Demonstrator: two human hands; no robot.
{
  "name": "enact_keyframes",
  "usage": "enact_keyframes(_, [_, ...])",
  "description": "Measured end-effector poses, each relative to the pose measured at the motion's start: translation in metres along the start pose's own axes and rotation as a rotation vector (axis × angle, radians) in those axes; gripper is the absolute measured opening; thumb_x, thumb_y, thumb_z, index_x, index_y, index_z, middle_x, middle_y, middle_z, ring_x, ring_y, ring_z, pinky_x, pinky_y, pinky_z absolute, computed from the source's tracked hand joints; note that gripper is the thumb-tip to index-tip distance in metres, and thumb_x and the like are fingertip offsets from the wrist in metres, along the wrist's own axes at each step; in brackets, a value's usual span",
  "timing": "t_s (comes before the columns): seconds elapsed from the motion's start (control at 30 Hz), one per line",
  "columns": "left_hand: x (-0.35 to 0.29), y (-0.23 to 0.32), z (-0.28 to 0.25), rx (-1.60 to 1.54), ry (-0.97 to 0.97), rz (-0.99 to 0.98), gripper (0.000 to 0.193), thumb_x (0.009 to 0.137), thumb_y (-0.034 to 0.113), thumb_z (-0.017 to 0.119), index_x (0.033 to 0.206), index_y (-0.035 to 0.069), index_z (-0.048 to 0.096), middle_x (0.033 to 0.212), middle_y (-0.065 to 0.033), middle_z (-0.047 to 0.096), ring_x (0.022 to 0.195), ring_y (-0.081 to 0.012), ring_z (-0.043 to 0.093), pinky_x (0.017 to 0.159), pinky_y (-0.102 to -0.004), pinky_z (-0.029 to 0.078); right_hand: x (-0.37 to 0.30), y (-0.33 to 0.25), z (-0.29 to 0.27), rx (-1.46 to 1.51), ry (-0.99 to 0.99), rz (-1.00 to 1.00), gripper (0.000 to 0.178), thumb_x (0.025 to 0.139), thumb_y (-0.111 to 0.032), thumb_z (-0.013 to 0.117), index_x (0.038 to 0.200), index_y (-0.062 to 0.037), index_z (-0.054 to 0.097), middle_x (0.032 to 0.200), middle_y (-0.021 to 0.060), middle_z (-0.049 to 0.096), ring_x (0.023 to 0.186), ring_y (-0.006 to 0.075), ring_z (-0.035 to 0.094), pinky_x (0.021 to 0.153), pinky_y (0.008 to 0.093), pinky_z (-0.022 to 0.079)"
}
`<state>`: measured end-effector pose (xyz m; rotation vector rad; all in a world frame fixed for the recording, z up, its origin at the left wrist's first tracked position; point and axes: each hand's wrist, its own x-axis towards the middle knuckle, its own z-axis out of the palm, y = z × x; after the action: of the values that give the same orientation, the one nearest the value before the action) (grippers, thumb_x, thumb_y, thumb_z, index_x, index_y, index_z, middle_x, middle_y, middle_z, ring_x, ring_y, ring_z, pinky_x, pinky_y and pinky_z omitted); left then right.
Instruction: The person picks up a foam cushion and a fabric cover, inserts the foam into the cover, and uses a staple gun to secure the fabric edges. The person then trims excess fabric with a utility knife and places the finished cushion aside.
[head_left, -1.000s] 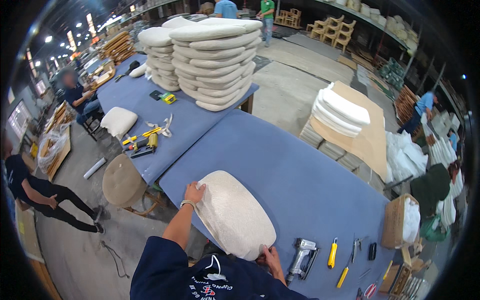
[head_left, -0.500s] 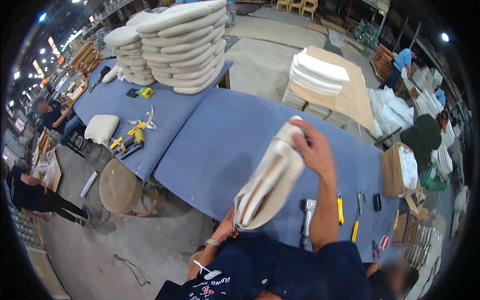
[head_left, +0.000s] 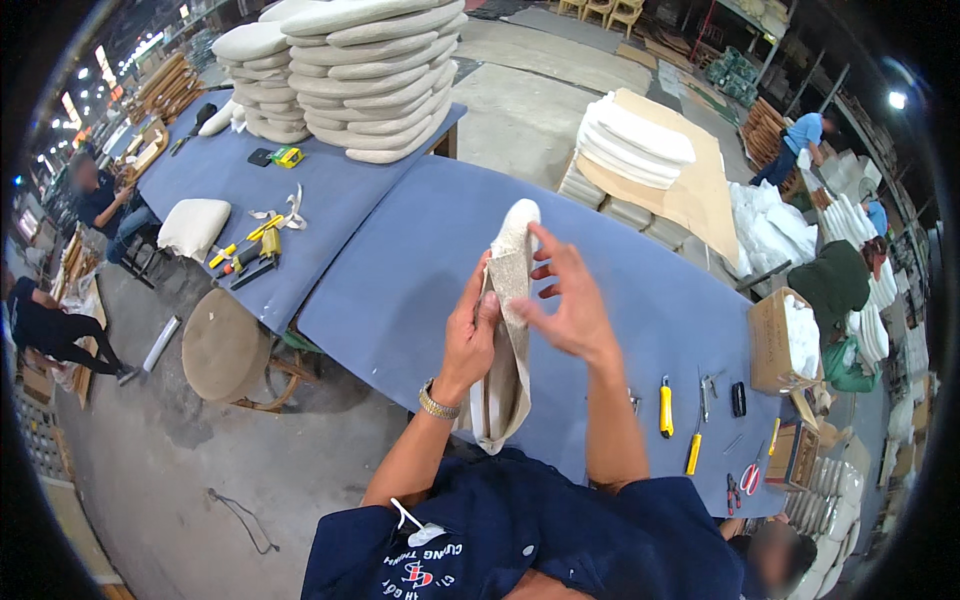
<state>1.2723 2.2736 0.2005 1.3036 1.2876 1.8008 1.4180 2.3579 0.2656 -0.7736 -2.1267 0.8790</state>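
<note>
A seat cushion [head_left: 512, 270] in beige fabric is held on its edge over the blue table, its long side running away from me. The cover gapes along the near part, where white padding and a thin brown layer show. My left hand [head_left: 472, 335], a metal-band watch on its wrist, grips the cushion's left side with the thumb over the fabric edge. Beside the cushion's right side is my right hand [head_left: 572, 300], fingers spread; the thumb is at the cover, and whether it touches cannot be made out.
On the blue table [head_left: 380, 270] to the right lie yellow-handled cutters [head_left: 666, 410], red-handled scissors [head_left: 750, 478] and pliers [head_left: 733, 492]. Stacked cushions [head_left: 375, 85] rise at the far left, near a stapler-like tool [head_left: 262, 245]. A cardboard box [head_left: 775, 345] stands right; other people work nearby.
My left hand has moved up from the cushion's near end to its side. My right hand has let go of the far end and opened. The cushion now stands more upright and straighter ahead.
</note>
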Motion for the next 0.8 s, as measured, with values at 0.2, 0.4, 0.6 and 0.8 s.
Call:
enact_keyframes(0.2, [0.009, -0.012, 0.016, 0.1, -0.031, 0.021, 0.048, 0.106, 0.01, 0.046, 0.154, 0.003, 0.043, 0.156, -0.0177, 0.047, 0.144, -0.0297, 0.046, 0.115, -0.0375, 0.039, -0.026, 0.024, 0.024, -0.177, 0.239, -0.078, 0.076, 0.086, -0.02, 0.073, 0.152, -0.0091, 0.038, 0.133, 0.025, 0.06, 0.112, 0.0405, 0.066, 0.09, 0.0472, 0.055])
enact_keyframes(0.4, [0.013, -0.017, 0.029, 0.189, 0.025, 0.065, 0.052, 0.102, 0.009, 0.057, 0.153, 0.006, 0.046, 0.142, -0.016, 0.06, 0.113, -0.0164, 0.064, 0.097, -0.0311, 0.051, 0.003, 0.046, 0.014, -0.087, 0.448, 0.082, 0.024, 0.101, -0.025, 0.06, 0.108, -0.0024, 0.061, 0.076, 0.0197, 0.066, 0.059, 0.0346, 0.063, 0.057, 0.0419, 0.049])
enact_keyframes(0.6, [0.076, 0.007, 0.009, 0.573, -0.003, 0.264, 0.044, 0.099, 0.012, 0.061, 0.142, 0.006, 0.057, 0.123, -0.0172, 0.068, 0.112, -0.0289, 0.066, 0.097, -0.0383, 0.052, 0.017, 0.059, 0.02, -0.033, 0.427, 0.056, 0.038, 0.108, -0.031, 0.052, 0.085, -0.0002, 0.055, 0.062, 0.0191, 0.047, 0.053, 0.0272, 0.042, 0.053, 0.0416, 0.039])
enact_keyframes(0.8, [0.116, -0.05, 0.019, 0.283, 0.187, 0.379, 0.025, 0.099, 0.016, 0.064, 0.12, 0.004, 0.071, 0.105, -0.0125, 0.071, 0.101, -0.0268, 0.067, 0.088, -0.0364, 0.053, 0.046, 0.086, 0.053, 0.129, 0.489, -0.018, 0.037, 0.108, -0.029, 0.05, 0.087, 0.0007, 0.056, 0.064, 0.0134, 0.041, 0.06, 0.0167, 0.037, 0.055, 0.0368, 0.038])
